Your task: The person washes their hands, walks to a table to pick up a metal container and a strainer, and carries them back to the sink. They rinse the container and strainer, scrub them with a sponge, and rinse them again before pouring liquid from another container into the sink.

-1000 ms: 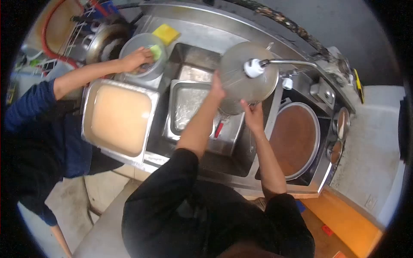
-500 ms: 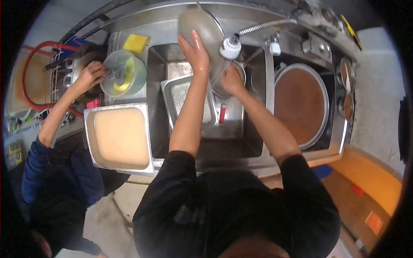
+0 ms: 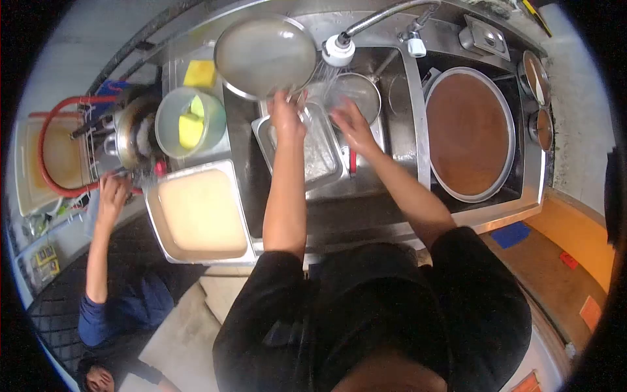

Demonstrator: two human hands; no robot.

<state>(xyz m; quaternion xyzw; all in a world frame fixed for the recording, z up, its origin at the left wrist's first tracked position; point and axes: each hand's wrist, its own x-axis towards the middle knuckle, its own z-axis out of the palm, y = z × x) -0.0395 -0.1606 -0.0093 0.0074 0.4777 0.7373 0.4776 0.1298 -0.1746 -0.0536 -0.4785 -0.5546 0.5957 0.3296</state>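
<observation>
A round, shallow metal dish (image 3: 264, 55) lies across the back left corner of the sink; I cannot make out whether it is a lid or a pan. My left hand (image 3: 287, 117) is at its near rim, fingers blurred, so a grip cannot be told. My right hand (image 3: 356, 127) has its fingers apart and holds nothing, just below the running white spray head (image 3: 338, 51). Behind that hand a round metal pot (image 3: 366, 95) stands in the sink. Under my left hand sits a rectangular steel pan (image 3: 320, 157).
Left of the sink are a tub (image 3: 173, 140) with yellow sponges, a yellow sponge (image 3: 200, 74) and a steel pan of beige liquid (image 3: 202, 215). A large round pan of brown liquid (image 3: 470, 137) fills the right basin. A co-worker's hand (image 3: 114, 196) is at far left.
The round dish has gone from upright between my hands to lying at the back left. My left hand has come down and nearer. The co-worker's hand has left the tub.
</observation>
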